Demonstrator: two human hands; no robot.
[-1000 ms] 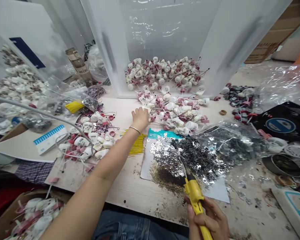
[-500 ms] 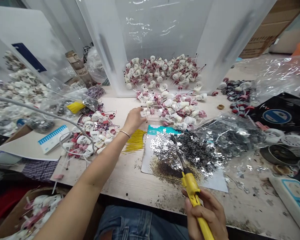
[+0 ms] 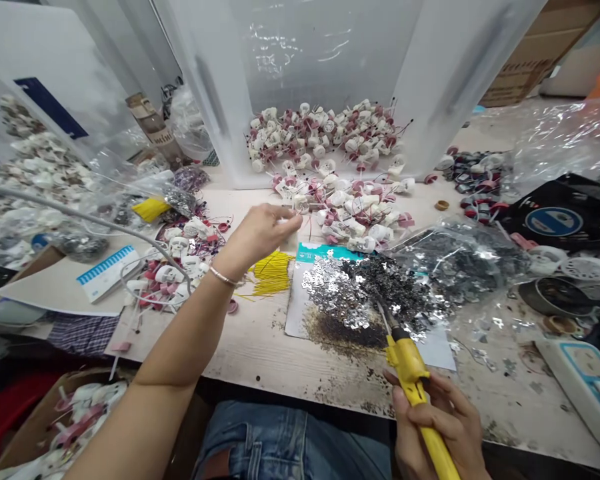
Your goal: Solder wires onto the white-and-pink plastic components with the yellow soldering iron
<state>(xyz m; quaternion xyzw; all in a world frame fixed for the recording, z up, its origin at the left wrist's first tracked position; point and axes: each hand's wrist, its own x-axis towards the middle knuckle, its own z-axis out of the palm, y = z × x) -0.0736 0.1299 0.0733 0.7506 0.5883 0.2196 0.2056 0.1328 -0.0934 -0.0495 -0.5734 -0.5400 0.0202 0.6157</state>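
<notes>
My right hand [image 3: 443, 420] is wrapped round a yellow soldering iron [image 3: 414, 373]. Its dark tip points into a heap of small shiny and dark metal pieces [image 3: 340, 287] on a white sheet. My left hand [image 3: 260, 237] is held over the table, fingers closed and pointing right; whatever sits between them is mostly hidden behind the fingers. Just beyond those fingertips is a pile of white and pink plastic parts with thin wires [image 3: 350, 207]. Below the left hand lies a bundle of yellow wires [image 3: 271, 273].
A large translucent bin [image 3: 330, 47] with more such parts stands at the back. Plastic-bagged metal pieces [image 3: 475, 260] lie on the right, near a power strip [image 3: 580, 387]. More parts [image 3: 167, 273] and a grey cable [image 3: 80, 212] are on the left, above a box of parts.
My left hand has drawn back slightly from the white and pink pile and turned, its fingers now pointing right. The soldering iron and my right hand have shifted right.
</notes>
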